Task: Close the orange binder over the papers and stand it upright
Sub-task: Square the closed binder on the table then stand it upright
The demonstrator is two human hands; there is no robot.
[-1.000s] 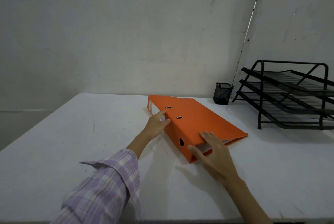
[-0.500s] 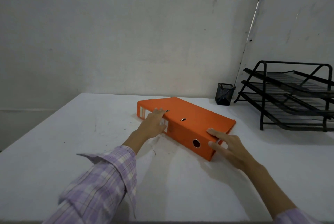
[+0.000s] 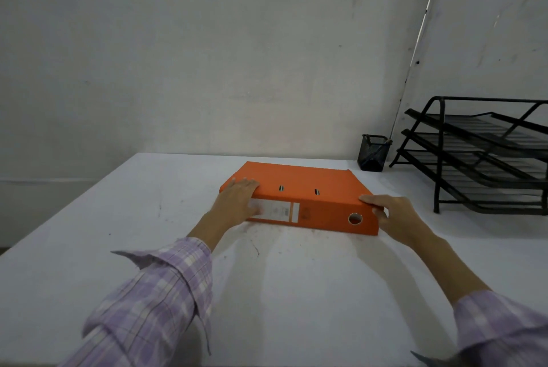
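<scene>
Item: orange binder point(image 3: 308, 185), closed, flat on table point(image 3: 267, 292). My left hand point(image 3: 237, 200) and right hand point(image 3: 394, 215) grip its ends, fingers curled. Likely hazard: cover gapes on tilt-up, papers (unseen) spill.

Matt orange binder point(image 3: 305, 178), scuffed white table point(image 3: 296, 292) — black metal mesh trays point(image 3: 489, 153) and cup point(image 3: 372, 156).
</scene>
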